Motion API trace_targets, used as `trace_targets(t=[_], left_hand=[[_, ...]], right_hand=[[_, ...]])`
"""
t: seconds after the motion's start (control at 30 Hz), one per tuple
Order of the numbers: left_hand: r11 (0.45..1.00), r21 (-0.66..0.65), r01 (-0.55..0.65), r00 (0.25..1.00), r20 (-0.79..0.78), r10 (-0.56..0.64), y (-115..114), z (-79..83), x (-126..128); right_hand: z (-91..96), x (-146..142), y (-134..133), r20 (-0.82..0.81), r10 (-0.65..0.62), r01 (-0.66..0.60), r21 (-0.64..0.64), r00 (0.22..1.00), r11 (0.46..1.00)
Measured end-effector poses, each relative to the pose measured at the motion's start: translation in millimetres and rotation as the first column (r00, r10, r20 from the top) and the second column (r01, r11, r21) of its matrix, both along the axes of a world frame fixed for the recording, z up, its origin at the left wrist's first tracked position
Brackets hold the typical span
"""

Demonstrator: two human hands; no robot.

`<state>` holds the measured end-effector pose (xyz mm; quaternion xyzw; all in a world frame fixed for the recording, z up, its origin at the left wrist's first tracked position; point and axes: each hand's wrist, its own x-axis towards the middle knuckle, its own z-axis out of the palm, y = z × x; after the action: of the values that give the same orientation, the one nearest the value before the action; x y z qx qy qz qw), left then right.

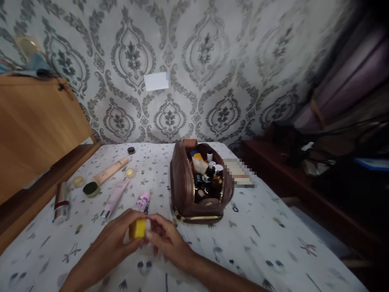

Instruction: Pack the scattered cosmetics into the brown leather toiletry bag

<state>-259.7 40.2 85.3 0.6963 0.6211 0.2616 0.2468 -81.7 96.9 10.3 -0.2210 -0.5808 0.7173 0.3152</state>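
Observation:
Above the front of the printed white sheet, my left hand [114,235] is closed round a small yellow bottle [140,228] with a white cap. The fingers of my right hand [170,239] pinch that cap at the bottle's right end. Just beyond my hands lies a small pink tube [142,201] with a printed picture. To the right stands a brown cosmetic bag [182,182], unzipped at the top, with several bottles and tubes inside.
On the left lie a long pink tube [114,198], a beige tube [111,171], a round dark-lidded jar [91,189], a metallic cylinder [61,202] and small round pots. A blurred-out flat item [240,173] lies behind the bag. Wooden furniture [39,134] borders the left.

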Motion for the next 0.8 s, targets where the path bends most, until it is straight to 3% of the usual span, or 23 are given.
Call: trace_targets(t=[0.27, 0.37, 0.5, 0.67, 0.8], left_hand=[[0.995, 0.035, -0.091, 0.991, 0.105, 0.087, 16.1, -28.5, -11.3], [1.000, -0.010, -0.021, 0.984, 0.179, 0.023, 20.1, -27.5, -11.1], [0.998, -0.026, 0.056, 0.971, 0.235, -0.049, 24.4, -14.6, -1.6], [0.995, -0.037, 0.090, 0.940, 0.335, -0.073, 26.8, -3.0, 6.2], [0.999, -0.034, -0.008, 0.905, 0.426, 0.022, 25.9, -7.4, -1.5]], right_hand=[[-15.4, -3.0, 8.1, -0.135, -0.030, 0.003, -0.197, 0.990, 0.980], [-15.1, -3.1, 9.5, -0.125, 0.008, -0.036, -0.222, 0.992, 0.974], [-8.0, -0.5, 10.7, -0.116, 0.054, -0.084, -0.273, 0.992, 0.958], [-2.0, 1.1, 9.4, -0.185, 0.064, -0.096, -0.166, 0.981, 0.981], [21.2, 11.1, 7.0, -0.089, 0.070, -0.076, -0.065, 0.994, 0.995]])
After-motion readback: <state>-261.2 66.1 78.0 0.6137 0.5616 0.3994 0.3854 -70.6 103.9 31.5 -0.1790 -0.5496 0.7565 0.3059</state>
